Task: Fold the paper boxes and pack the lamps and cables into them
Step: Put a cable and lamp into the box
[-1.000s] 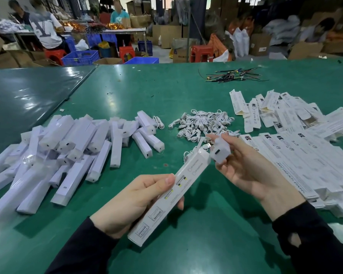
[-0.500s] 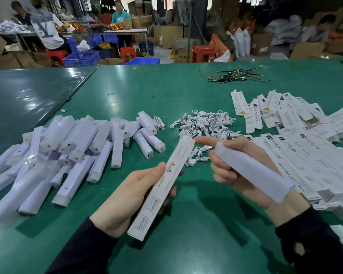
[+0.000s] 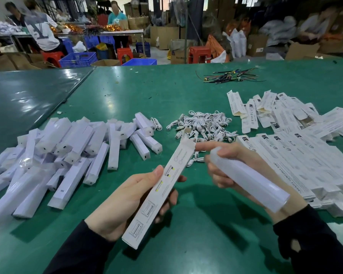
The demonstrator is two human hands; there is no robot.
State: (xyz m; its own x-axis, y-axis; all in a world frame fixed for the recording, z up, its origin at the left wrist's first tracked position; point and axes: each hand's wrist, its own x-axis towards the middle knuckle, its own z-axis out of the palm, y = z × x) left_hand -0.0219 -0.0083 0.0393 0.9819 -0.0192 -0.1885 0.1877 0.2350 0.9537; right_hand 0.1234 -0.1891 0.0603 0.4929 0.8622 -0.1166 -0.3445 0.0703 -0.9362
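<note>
Box [image 3: 160, 191] print: small line diagrams and yellow squares down one face, text too small to read. Flat boxes [image 3: 297, 155] on the right carry black logos, a CE-type mark and lines of fine print; one long line in capitals runs upside down, not legible.

Surface: glossy green table [image 3: 186, 244], a second darker sheet butting it at left. Warehouse behind: cardboard cartons, blue crates [image 3: 78, 59], red stools [image 3: 198, 54], people at a far bench.

Left hand [image 3: 127, 196] grips the box, thumb along the printed face, fingers curled round the back. Box is a long white sleeve, squared up, held above the table, tilted with its open end up and to the right; a small flap sticks out at that end.

Right hand [image 3: 232, 167] grips the lamp [image 3: 248, 177], fingers wrapped round its upper part, index finger stretched toward the box mouth and just beside it. Lamp is a frosted white bar in clear film, slanting down right across the wrist, motion-blurred. Lamp and box apart, not touching.

On the table: lamps pile [image 3: 57, 155] at left, cables heap [image 3: 204, 126] of coiled white leads in the middle beyond the hands, and loose coloured wires [image 3: 230, 77] farther back.
</note>
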